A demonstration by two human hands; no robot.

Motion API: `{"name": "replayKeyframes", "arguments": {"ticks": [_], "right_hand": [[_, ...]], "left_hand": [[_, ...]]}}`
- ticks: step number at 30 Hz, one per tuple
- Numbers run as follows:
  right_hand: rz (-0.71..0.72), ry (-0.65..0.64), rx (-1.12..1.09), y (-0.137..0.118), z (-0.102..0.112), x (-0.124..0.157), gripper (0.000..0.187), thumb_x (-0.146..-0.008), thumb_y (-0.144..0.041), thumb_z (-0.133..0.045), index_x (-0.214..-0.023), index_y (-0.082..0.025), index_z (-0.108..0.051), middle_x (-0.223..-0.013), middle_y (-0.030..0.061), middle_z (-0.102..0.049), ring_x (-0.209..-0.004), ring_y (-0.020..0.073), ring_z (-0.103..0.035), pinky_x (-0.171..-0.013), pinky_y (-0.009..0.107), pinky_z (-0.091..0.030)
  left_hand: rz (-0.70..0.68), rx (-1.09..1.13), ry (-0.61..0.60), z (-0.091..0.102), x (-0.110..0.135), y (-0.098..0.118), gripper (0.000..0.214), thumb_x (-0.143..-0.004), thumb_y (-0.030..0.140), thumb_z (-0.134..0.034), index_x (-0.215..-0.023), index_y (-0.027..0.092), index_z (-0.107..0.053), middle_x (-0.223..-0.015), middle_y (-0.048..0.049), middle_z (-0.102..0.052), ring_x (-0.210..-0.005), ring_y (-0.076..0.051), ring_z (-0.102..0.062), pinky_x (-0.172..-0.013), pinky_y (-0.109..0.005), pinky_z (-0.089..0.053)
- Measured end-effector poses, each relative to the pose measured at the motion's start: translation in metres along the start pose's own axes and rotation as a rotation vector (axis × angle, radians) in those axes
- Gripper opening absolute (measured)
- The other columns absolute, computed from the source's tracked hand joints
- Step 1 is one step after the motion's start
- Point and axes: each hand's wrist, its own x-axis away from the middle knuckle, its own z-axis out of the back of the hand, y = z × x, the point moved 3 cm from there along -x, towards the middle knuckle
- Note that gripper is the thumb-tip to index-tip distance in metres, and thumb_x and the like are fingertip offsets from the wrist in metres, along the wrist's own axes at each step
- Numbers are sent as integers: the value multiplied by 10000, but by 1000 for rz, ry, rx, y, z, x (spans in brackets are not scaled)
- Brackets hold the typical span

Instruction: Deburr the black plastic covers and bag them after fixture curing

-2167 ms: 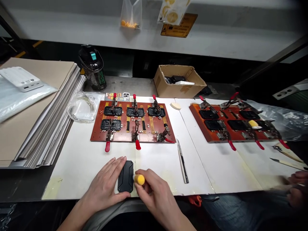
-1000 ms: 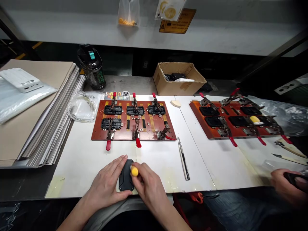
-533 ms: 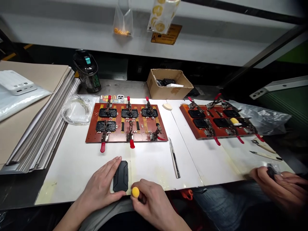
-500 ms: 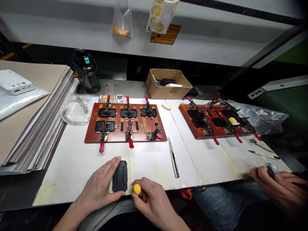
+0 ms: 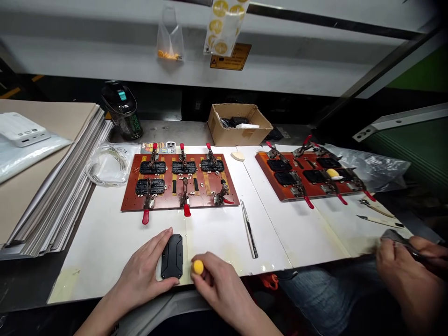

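My left hand (image 5: 143,266) steadies a flat black rectangular case (image 5: 172,256) on the white work surface. Its fingers lie along the case's left side and the thumb presses at the lower edge. Cut corners and small screw holes show on the case's upper face. Just to the right, my right hand (image 5: 219,284) pinches a small piece with a round yellow end (image 5: 198,267), apart from the case; the rest of it is hidden by the fingers. Beyond both hands lies a red-brown fixture board (image 5: 206,203) with red-handled toggle clamps and several black ribbed covers.
A pen-like knife (image 5: 249,228) lies right of my hands. A second clamp fixture (image 5: 276,186) stands farther right, near a co-worker's hands (image 5: 402,261) holding a dark piece. A cardboard box (image 5: 240,135) and a dark bottle (image 5: 122,112) stand behind; stacked sheets (image 5: 84,154) rise at left.
The view has shifted slightly. My hands keep nearly the same places on the case and the yellow-ended piece. The co-worker's hands have moved and now hold a larger dark piece in view.
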Motion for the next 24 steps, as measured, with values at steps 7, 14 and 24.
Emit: {"name": "replayKeyframes", "arguments": {"ticks": [7,14,24], "right_hand": [[203,101,234,4,-23,-55,216,-928,-204,-625,-1143,-226,-631,-921,12,-612,-766,165,-597,-686,256,-470],[133,275,173,10,-3,-64,133,-1001,-230,-514,-1111,-194,-581,-946,30,-625,-782,150,-610,-707,246,-479],[114,93,30,6,-38,-8,224,-899,-173,-566,-1110,-235,-611,-914,4,-613,-724,151,-576,-655,257,-452]], "left_hand": [[14,44,-35,1,3,0,1023,-848,375,-737,-1613,247,-69,-1640,-131,-360,-1492,-285,-388,-1200,-475,-430],[28,29,-21,1,2,1,1024,-847,367,-732,-1614,239,-67,-1631,-140,-371,-1478,-298,-409,-1179,-482,-453],[-14,-8,-5,0,2,0,1017,-836,368,-732,-1616,234,-94,-1610,-144,-412,-1457,-317,-442,-1159,-474,-476]]}}
